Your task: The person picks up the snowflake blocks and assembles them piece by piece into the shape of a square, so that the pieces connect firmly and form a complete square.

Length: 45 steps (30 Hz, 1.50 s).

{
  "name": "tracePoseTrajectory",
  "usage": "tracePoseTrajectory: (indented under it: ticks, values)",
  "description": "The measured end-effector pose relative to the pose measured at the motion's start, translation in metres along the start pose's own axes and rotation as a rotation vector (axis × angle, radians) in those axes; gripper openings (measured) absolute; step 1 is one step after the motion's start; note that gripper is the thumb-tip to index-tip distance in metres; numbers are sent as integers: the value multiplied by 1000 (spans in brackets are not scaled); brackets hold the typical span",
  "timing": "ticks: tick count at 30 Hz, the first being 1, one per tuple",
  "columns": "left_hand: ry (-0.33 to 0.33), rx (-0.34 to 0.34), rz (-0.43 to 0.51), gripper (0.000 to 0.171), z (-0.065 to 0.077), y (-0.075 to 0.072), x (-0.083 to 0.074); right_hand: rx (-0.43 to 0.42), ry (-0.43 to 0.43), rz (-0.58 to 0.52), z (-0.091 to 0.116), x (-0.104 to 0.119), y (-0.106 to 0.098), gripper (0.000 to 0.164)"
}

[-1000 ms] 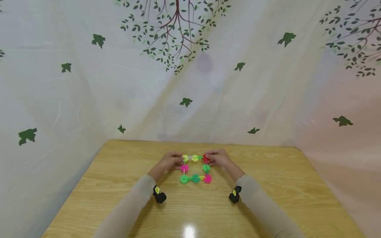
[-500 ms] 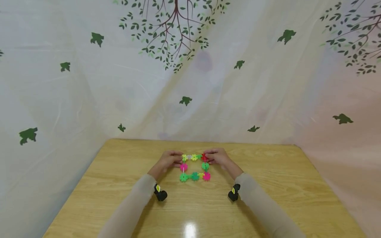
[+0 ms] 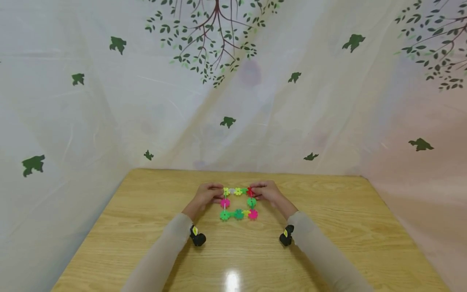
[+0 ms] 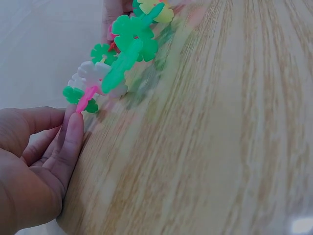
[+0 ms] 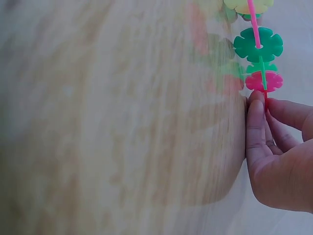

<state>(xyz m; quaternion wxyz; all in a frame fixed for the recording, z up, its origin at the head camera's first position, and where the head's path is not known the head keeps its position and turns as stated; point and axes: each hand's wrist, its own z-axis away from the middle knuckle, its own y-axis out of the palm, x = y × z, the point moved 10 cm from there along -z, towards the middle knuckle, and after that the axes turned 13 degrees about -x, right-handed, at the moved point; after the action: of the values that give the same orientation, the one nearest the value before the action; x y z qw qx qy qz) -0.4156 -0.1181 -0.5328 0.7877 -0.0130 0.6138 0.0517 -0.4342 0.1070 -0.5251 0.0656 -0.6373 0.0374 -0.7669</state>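
Note:
A square ring of interlocking plastic flower discs [image 3: 238, 214] in green, yellow, pink and red stands between my hands. At its far left corner my left hand [image 3: 206, 195] pinches the ring; the left wrist view shows thumb and fingertips at a pink disc [image 4: 88, 99] beside white and green ones. My right hand [image 3: 269, 192] pinches the far right corner, where a red disc [image 3: 250, 191] shows. In the right wrist view its fingertips grip a thin red edge [image 5: 266, 104] under a pink disc [image 5: 264, 81]. The ring's near side points toward me.
A wooden table [image 3: 310, 259] lies under both arms, its glossy top mirroring the discs in the wrist views. A pale curtain [image 3: 175, 121] with printed leaves rises behind the table and along its sides. Small black cameras [image 3: 198, 236] sit on both wrists.
The head view has tilted slightly, so table and ring appear a little higher. Both hands keep their pinch on the ring, which has hardly moved between them.

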Motion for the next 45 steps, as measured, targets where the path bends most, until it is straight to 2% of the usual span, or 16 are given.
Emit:
tracePoseTrajectory:
  ticks: [9,21,33,39,42,45]
  values:
    - [9,-12,4,32,0,0,-3,-10,9,2,2,3,-1,34]
    - [-11,-15,13,34,2,-2,-6,-15,16,32,1,6,-2,34]
    - [-13,-29,-41,32,2,-3,-5,-26,16,71,9,11,-4,34]
    - [-12,-69,-144,33,3,-9,-9,-57,31,126,8,16,-7,34]
    - [10,-95,-202,34,4,-15,-15,-66,-6,180,9,23,-9,37]
    - [97,-116,-259,34,7,-19,-27,-75,-125,272,10,39,-12,38]
